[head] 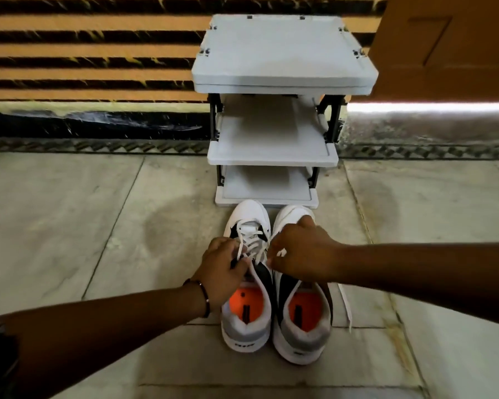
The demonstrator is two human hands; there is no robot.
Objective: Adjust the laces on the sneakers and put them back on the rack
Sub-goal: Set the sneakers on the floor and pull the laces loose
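A small grey rack (pixel 283 67) with three shelves stands against the striped wall, and all three of its shelves are bare. Directly in front of its lowest shelf, on the stone floor (pixel 84 226), two white sneakers sit side by side with toes pointing at the rack and nearly touching its base.

The left sneaker (pixel 247 326) has black side panels, a grey heel and an orange insole showing inside its opening. The left hand (pixel 224 272), with a dark band (pixel 205 298) on its wrist, is closed on the white laces (pixel 252 243) of this sneaker at the upper eyelets. The right hand (pixel 303 251) reaches across from the other side, its fingers pinched on the same laces, and it lies over the front of the right sneaker (pixel 303 335).

The right sneaker, just beside the left one, also shows an orange insole; one loose lace end (pixel 346 306) trails down onto the floor on the side of it farther from the left sneaker.
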